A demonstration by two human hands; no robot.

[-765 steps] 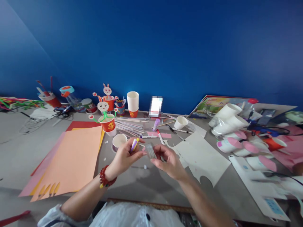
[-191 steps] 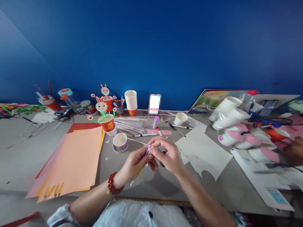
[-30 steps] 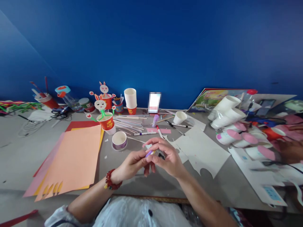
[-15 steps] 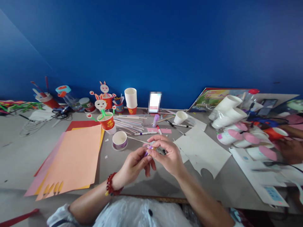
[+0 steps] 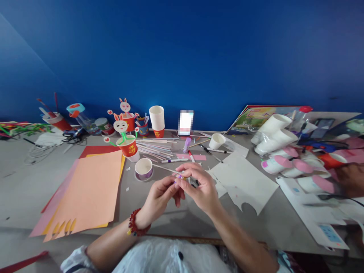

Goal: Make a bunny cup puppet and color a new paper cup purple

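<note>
My left hand and my right hand meet over the middle of the grey table. Both have their fingers pinched round a small purple item, mostly hidden by the fingertips. A thin stick lies just behind them. To their left stands a paper cup, open side up. White paper with a curved cutout lies to the right. Behind the hands are a purple glue stick, a pink strip and several pens.
Coloured sheets lie at left. Rabbit figures stand in red cups near stacked white cups. A phone leans against the blue wall. Pink-and-white cups and another person's hand are at right.
The fingers have closed further over the purple item, so less of it shows. At right, the other person's hand has shifted and a blue tool now shows near the red cup.
</note>
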